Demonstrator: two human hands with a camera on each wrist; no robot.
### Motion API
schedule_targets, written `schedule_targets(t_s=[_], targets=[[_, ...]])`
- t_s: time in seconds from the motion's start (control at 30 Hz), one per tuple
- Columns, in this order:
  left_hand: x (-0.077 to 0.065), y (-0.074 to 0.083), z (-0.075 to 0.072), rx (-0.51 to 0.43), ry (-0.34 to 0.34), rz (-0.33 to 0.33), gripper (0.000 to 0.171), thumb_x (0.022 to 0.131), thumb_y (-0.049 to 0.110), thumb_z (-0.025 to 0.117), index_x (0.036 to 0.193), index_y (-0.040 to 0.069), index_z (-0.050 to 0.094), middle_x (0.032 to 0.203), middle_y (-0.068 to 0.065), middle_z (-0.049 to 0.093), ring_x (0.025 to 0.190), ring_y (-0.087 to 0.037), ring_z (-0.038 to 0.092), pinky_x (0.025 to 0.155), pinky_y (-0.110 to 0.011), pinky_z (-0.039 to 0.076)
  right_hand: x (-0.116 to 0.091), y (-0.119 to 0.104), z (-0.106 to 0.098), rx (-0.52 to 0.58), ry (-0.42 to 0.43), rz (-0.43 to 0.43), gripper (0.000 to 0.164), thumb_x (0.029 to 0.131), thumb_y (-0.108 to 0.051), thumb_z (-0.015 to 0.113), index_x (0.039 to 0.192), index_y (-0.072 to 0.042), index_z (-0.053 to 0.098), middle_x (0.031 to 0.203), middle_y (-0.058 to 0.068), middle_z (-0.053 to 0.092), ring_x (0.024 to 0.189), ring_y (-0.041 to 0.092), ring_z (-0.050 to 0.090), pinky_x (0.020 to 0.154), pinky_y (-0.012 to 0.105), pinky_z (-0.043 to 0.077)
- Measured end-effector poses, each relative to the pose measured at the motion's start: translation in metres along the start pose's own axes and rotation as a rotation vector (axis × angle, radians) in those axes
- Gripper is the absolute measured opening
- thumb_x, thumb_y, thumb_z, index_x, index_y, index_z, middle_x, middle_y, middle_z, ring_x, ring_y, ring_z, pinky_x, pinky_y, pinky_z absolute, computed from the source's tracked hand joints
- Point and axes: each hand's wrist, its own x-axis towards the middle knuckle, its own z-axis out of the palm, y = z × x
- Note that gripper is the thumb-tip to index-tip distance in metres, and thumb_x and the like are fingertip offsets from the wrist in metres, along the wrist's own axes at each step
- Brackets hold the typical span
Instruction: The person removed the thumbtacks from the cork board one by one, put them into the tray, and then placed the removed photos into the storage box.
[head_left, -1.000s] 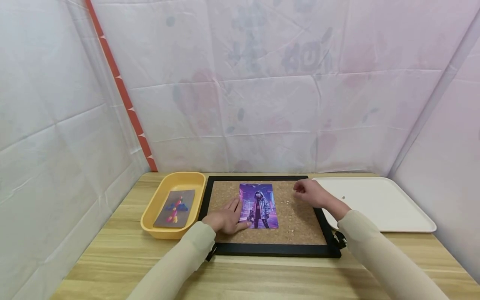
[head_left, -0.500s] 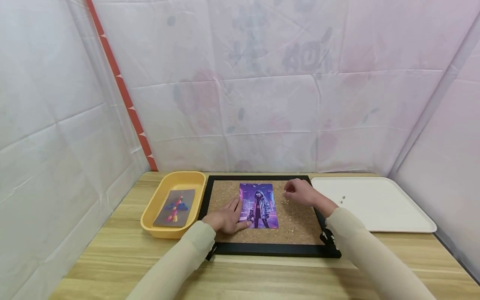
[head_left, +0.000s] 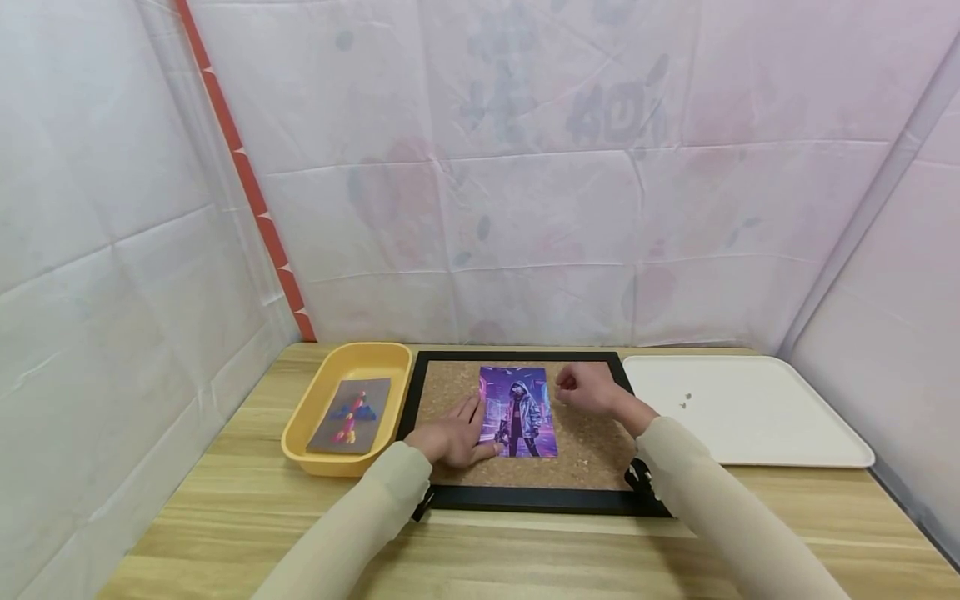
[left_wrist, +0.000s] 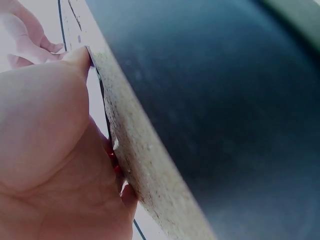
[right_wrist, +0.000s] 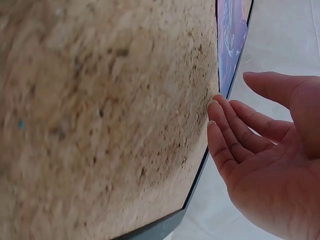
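A purple picture card point(head_left: 525, 408) of a hooded figure lies on the black-framed cork board point(head_left: 592, 462). My left hand point(head_left: 448, 437) rests along its left edge, fingers stretched out and thumb at the lower left corner. In the left wrist view, that palm point(left_wrist: 45, 145) is close over the cork. My right hand point(head_left: 591, 390) is just beside the card's upper right edge. The right wrist view shows the right hand's fingers point(right_wrist: 240, 132) together and gently bent, fingertips right at the cork, thumb apart, nothing between them.
To the left stands a yellow plastic tub point(head_left: 296, 446) with another picture card point(head_left: 330, 425) in it. A white tray point(head_left: 787, 417) is at the right, bearing a few tiny grey pieces point(head_left: 686, 400). Behind the wooden table point(head_left: 480, 554) hangs a white sheet point(head_left: 525, 208).
My right hand has moved left across the board, from near its right frame to beside the purple card. My left hand and the card have stayed in place.
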Motion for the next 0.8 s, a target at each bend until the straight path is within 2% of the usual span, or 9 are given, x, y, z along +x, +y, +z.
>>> schedule_targets(t_s=[0.2, 0.33, 0.5, 0.6, 0.7, 0.77, 0.8], targets=[[-0.001, 0.000, 0.000, 0.002, -0.001, -0.002, 0.090, 0.102, 0.063, 0.046, 0.165, 0.009, 0.012, 0.173, -0.007, 0.007, 0.159, -0.027, 0.008, 0.126, -0.043, 0.019, 0.001, -0.007, 0.001, 0.079, -0.055, 0.028, 0.025, 0.092, -0.001, 0.066, 0.113, 0.012, 0.067, 0.103, 0.020, 0.070, 0.095, 0.030, 0.067, 0.085, 0.047, 0.058], [-0.001, 0.001, -0.001, 0.010, -0.004, -0.006, 0.090, 0.102, 0.063, 0.045, 0.166, 0.010, 0.012, 0.173, -0.007, 0.006, 0.159, -0.026, 0.007, 0.126, -0.042, 0.018, 0.001, -0.010, 0.002, 0.081, -0.060, 0.027, 0.024, 0.091, 0.003, 0.064, 0.113, 0.012, 0.067, 0.104, 0.021, 0.070, 0.097, 0.031, 0.067, 0.086, 0.047, 0.058], [0.000, 0.000, -0.001, 0.022, -0.013, -0.012, 0.088, 0.103, 0.062, 0.044, 0.166, 0.010, 0.010, 0.173, -0.006, 0.005, 0.159, -0.025, 0.007, 0.126, -0.041, 0.018, 0.002, -0.014, 0.002, 0.086, -0.054, 0.059, 0.025, 0.089, 0.004, 0.063, 0.112, 0.013, 0.068, 0.103, 0.020, 0.071, 0.096, 0.030, 0.068, 0.085, 0.046, 0.058], [0.000, 0.000, -0.001, 0.027, -0.015, -0.015, 0.088, 0.103, 0.061, 0.045, 0.166, 0.010, 0.011, 0.173, -0.006, 0.006, 0.159, -0.024, 0.007, 0.126, -0.040, 0.018, 0.004, -0.019, 0.001, 0.100, -0.060, 0.118, 0.026, 0.088, 0.003, 0.063, 0.111, 0.012, 0.069, 0.102, 0.020, 0.071, 0.090, 0.027, 0.066, 0.078, 0.043, 0.058], [0.001, 0.000, -0.001, 0.029, -0.019, -0.014, 0.088, 0.103, 0.061, 0.045, 0.166, 0.010, 0.010, 0.173, -0.006, 0.005, 0.159, -0.024, 0.006, 0.127, -0.041, 0.017, 0.006, -0.024, -0.001, 0.112, -0.077, 0.187, 0.020, 0.087, 0.002, 0.063, 0.104, 0.009, 0.070, 0.093, 0.015, 0.069, 0.079, 0.023, 0.060, 0.067, 0.036, 0.054], [0.002, -0.001, 0.000, 0.026, -0.022, -0.013, 0.089, 0.103, 0.062, 0.045, 0.166, 0.010, 0.008, 0.173, -0.007, 0.004, 0.159, -0.025, 0.005, 0.127, -0.041, 0.016, 0.009, -0.026, -0.002, 0.126, -0.093, 0.224, 0.006, 0.086, 0.004, 0.062, 0.085, 0.004, 0.068, 0.076, 0.007, 0.061, 0.066, 0.018, 0.051, 0.056, 0.030, 0.045], [0.003, -0.001, 0.000, 0.023, -0.022, -0.014, 0.090, 0.103, 0.062, 0.045, 0.166, 0.010, 0.008, 0.173, -0.007, 0.004, 0.159, -0.025, 0.005, 0.127, -0.041, 0.016, 0.010, -0.027, -0.002, 0.134, -0.099, 0.237, 0.011, 0.085, 0.005, 0.061, 0.075, 0.001, 0.063, 0.068, 0.004, 0.054, 0.060, 0.016, 0.045, 0.051, 0.028, 0.040]])
